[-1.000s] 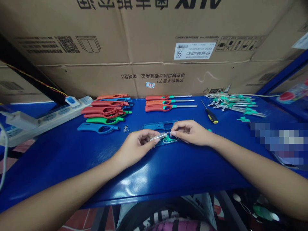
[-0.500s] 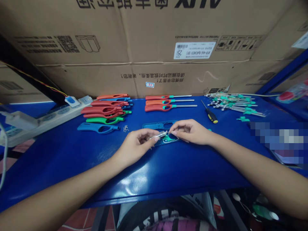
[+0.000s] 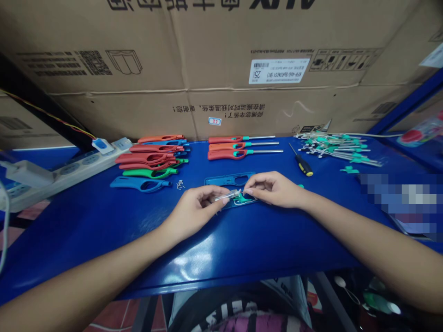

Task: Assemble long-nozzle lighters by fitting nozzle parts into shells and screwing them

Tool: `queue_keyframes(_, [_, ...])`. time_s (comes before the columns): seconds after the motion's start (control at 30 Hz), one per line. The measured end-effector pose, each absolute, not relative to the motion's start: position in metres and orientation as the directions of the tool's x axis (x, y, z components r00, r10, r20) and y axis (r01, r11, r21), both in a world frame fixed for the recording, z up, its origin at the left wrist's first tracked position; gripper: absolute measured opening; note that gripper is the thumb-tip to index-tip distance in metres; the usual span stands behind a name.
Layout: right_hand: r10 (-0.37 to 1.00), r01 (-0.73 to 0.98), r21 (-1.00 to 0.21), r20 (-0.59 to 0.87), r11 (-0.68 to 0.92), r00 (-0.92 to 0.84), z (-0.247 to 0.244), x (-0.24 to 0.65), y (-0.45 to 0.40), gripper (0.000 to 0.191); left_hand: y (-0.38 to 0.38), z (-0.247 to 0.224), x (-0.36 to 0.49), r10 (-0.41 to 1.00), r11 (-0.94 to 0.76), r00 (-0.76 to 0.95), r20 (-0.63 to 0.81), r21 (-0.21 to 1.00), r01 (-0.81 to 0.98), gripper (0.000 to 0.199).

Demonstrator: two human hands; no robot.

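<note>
My left hand (image 3: 200, 207) pinches a clear plastic tube (image 3: 227, 195) between thumb and fingers at the middle of the table. My right hand (image 3: 272, 190) is closed at the tube's right end, thumb against forefinger; what lies between those fingertips is too small to make out. Under the hands a teal-green part (image 3: 242, 198) with a white wire rests in a blue shell half, which is partly hidden. Just behind it lies another blue shell half (image 3: 221, 180) with its hollow side up.
Coloured handle shells (image 3: 148, 159) and small screws (image 3: 180, 184) lie left. Three red and orange lighters (image 3: 226, 154) lie behind. A screwdriver (image 3: 302, 163) and a pile of green-and-metal parts (image 3: 346, 147) are right. A power strip (image 3: 83, 166) stands far left, before cardboard (image 3: 214, 55).
The view has shifted very slightly. Both hands keep nearly the same pose, with the tube still in my left hand.
</note>
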State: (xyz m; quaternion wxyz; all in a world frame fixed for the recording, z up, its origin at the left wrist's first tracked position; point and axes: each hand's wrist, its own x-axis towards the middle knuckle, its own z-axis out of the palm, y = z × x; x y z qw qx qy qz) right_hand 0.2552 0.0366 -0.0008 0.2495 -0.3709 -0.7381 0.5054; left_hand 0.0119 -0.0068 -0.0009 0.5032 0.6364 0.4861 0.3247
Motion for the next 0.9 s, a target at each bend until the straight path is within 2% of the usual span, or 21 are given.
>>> queue_keyframes(0.9, [0.796, 0.278, -0.935, 0.008, 0.220, -0.605, -0.0007, 0.2560, 0.0367, 0.027, -0.0060, -0.0027, 0.0110, 0.946, -0.003, 0.307, -0.100, 0.948, 0.319, 0.035])
